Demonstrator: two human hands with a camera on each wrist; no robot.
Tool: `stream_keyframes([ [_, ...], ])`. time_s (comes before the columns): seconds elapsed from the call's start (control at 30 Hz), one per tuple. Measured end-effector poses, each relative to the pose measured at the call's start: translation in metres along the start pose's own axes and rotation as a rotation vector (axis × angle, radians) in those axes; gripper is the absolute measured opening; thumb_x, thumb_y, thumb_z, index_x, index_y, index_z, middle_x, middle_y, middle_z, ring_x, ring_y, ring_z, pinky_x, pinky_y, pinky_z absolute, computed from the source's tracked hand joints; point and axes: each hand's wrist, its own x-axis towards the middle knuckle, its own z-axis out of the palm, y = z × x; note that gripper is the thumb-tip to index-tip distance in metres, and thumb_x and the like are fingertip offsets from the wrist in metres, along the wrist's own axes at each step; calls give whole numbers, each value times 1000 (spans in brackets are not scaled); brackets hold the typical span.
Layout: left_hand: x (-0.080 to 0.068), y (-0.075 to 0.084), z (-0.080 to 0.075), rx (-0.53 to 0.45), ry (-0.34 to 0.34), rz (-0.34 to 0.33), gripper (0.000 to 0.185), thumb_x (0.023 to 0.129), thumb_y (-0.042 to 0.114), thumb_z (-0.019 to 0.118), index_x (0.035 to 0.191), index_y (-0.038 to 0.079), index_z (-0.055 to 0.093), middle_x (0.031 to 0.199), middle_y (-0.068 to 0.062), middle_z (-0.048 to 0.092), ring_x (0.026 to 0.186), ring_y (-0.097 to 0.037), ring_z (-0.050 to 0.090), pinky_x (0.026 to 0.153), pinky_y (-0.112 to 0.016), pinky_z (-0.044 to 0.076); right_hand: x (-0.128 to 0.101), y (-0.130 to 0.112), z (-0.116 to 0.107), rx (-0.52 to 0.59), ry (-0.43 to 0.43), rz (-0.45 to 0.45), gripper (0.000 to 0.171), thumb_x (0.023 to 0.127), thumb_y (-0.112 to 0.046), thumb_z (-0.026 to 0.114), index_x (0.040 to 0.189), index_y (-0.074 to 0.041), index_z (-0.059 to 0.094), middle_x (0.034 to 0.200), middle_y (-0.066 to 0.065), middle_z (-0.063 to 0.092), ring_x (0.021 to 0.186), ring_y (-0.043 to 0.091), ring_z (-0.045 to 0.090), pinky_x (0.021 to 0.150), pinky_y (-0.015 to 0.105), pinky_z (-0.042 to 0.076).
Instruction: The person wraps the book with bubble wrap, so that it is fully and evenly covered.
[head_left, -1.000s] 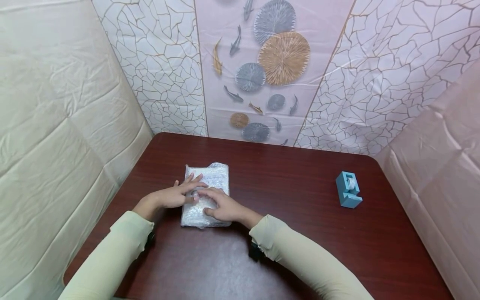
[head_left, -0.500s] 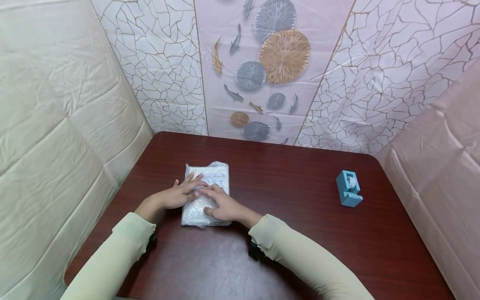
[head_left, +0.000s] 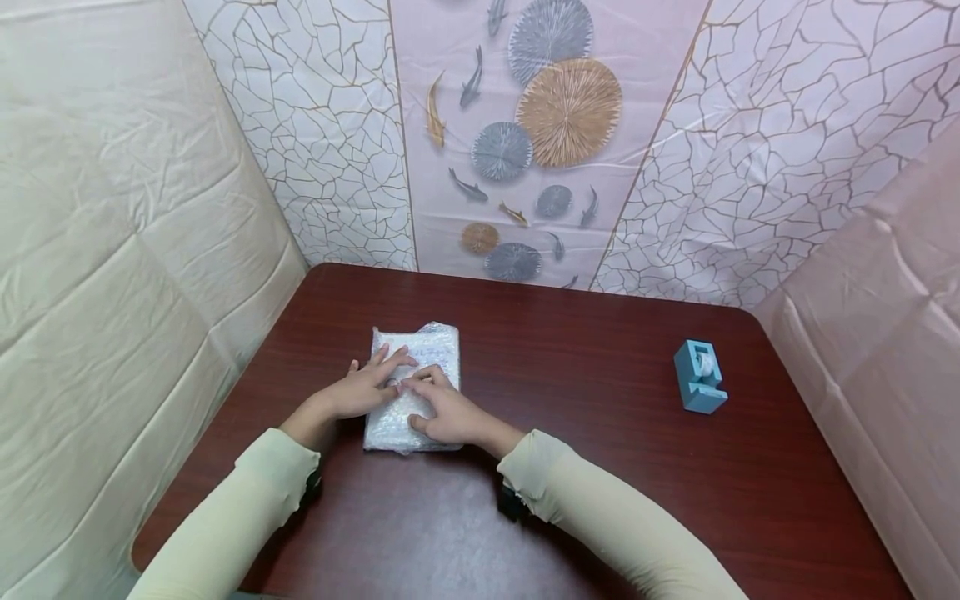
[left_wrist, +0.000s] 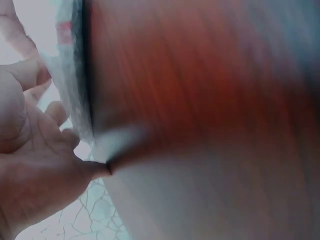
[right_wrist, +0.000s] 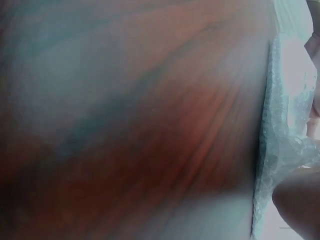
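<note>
Patterned sheets hang round three sides of a dark red wooden desk (head_left: 570, 433), cracked-tile print at the back with round fan shapes and small fish between.

Toward the left half of the desk, nearer its back edge than its front, lies a flat parcel wrapped in bubble wrap (head_left: 431, 346). Its far end is bunched and loosely folded. Both hands rest on top of it. The left hand (head_left: 365, 389) lies flat with fingers straight and spread, pressing the wrap down. The right hand (head_left: 444, 414) lies beside it with fingers slightly bent, their tips meeting the left fingertips at the middle of the parcel, seemingly smoothing something against the wrap; whether anything is pinched there cannot be told. Pale green sleeves (head_left: 600, 517) cover both arms.

In the left wrist view the edge of the parcel shows as a thin, pale, crinkled layer on the desk; the right wrist view shows the same, both blurred.

The parcel looks light and stiff inside, with a soft, slippery skin that gives under pressure. It would best be taken by its two long edges, not by the loose far fold.

A small blue tape holder (head_left: 699, 377) stands well apart, near the right edge.
</note>
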Motion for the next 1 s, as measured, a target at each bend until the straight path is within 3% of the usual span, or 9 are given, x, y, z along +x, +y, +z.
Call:
stream_keyframes([
  [0.2,15,-12,8,-34,25,-89,76,105,30,60,174,44,29,187,-13,13,175,-35,-6,126,-85,-11,-1,11,3,-3,68,-60,59,101,-15,69,153,10,57,152,26,44,136,37,58,119,48,51],
  [0.37,16,-3,8,-43,23,-129,79,105,27,59,176,37,27,186,-22,9,175,-36,-7,128,-84,-9,-2,4,2,2,79,-26,56,99,-9,69,149,13,59,152,31,45,135,40,58,117,52,51],
  [0.57,9,11,5,-41,26,-129,81,103,23,59,177,28,25,184,-29,6,174,-42,-5,128,-84,-9,-2,4,4,-29,99,-18,53,99,-12,71,147,9,62,154,31,45,136,38,59,117,51,52],
  [0.7,9,12,4,-29,26,-119,80,105,23,59,177,24,24,184,-30,4,174,-44,-3,127,-85,-9,-2,4,5,65,106,43,70,101,-12,71,162,11,44,159,28,39,136,33,67,115,47,56],
  [0.8,10,8,5,-22,26,-116,80,106,24,59,177,23,23,185,-28,4,174,-43,-3,127,-85,-8,-1,6,5,155,107,84,85,103,-11,71,172,6,26,161,26,35,133,31,72,113,42,58],
  [0.87,14,1,6,-26,23,-116,81,106,25,60,177,23,22,185,-28,3,173,-44,-1,127,-84,-9,-1,7,4,150,107,62,81,103,-11,72,173,-2,32,161,27,35,132,32,73,112,41,59],
  [1.0,16,-4,7,-39,13,-119,83,105,25,62,177,23,22,185,-27,0,172,-48,2,128,-84,-9,-1,16,8,17,105,-34,61,105,-19,70,163,-14,56,161,30,35,125,30,72,106,42,60],
])
